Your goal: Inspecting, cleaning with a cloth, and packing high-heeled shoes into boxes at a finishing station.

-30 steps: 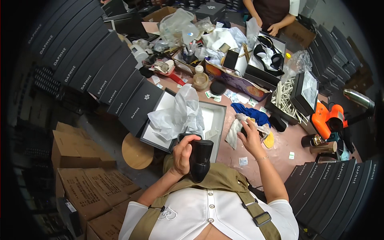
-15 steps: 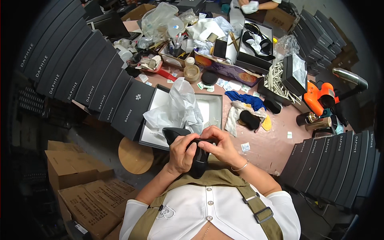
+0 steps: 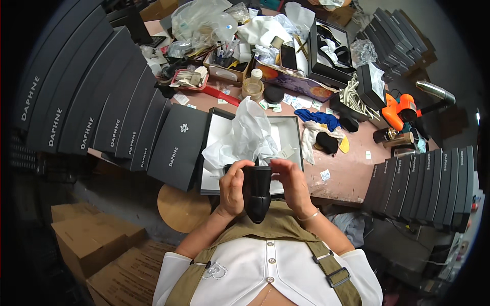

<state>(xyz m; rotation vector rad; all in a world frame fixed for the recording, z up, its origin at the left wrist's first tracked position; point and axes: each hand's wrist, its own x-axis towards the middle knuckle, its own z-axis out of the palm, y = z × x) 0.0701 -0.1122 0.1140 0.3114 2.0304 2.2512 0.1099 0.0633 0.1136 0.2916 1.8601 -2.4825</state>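
Note:
My left hand [image 3: 233,189] is closed around the side of a black shoe [image 3: 258,196], held in front of my chest with its rounded end toward me. Beside the shoe's other side is my right hand [image 3: 295,187], its fingers curved and apart, fingertips close to the shoe's upper edge; whether they touch it I cannot tell. A small white tag [image 3: 287,152] shows just past the right fingertips. Beyond my hands lies an open shoe box [image 3: 300,145] with crumpled white tissue paper [image 3: 250,127]. Its dark grey lid [image 3: 176,150] leans at its left.
Stacked dark boxes [image 3: 71,92] rise at the left, more [image 3: 423,186] at the right. The pink table [image 3: 342,178] holds cloths [image 3: 319,122], a box of white sticks [image 3: 352,99], an orange heat gun [image 3: 400,109] and clutter. A round stool [image 3: 181,209] and cartons [image 3: 97,229] stand below left.
Both hands were pinched together over the shoe. Now the right fingers have spread away from it, and the shoe has turned in my left hand. The view has shifted slightly.

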